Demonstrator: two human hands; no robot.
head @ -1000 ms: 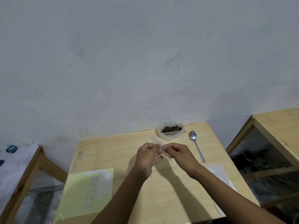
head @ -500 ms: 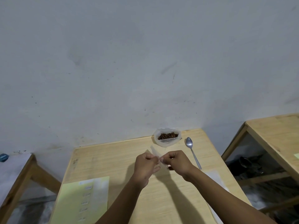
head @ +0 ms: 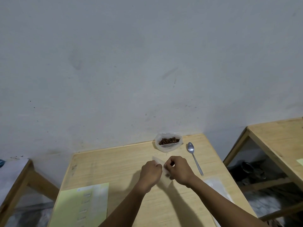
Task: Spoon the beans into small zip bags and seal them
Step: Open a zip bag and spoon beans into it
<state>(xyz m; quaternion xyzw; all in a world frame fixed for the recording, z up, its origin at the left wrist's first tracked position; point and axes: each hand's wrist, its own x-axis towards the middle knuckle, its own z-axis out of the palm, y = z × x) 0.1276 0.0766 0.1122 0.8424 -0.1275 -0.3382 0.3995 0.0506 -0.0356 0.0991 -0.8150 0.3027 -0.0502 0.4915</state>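
A small clear zip bag (head: 157,160) is pinched between my left hand (head: 151,171) and my right hand (head: 177,169) above the middle of the wooden table (head: 114,166). Both hands grip its top edge with fingertips close together; most of the bag is hidden behind them. Brown beans fill a white plastic container (head: 168,142) at the table's far edge, just beyond my hands. A metal spoon (head: 194,157) lies flat to the right of the container, bowl toward the wall.
A light green sheet (head: 82,205) lies at the near left of the table. A clear plastic packet (head: 218,185) lies at the near right by my right forearm. Other wooden tables stand left (head: 14,177) and right (head: 278,138).
The hands stay together on the small bag; their fingertips have shifted slightly along its top edge. The view has tilted a little, so the table sits lower in the frame.
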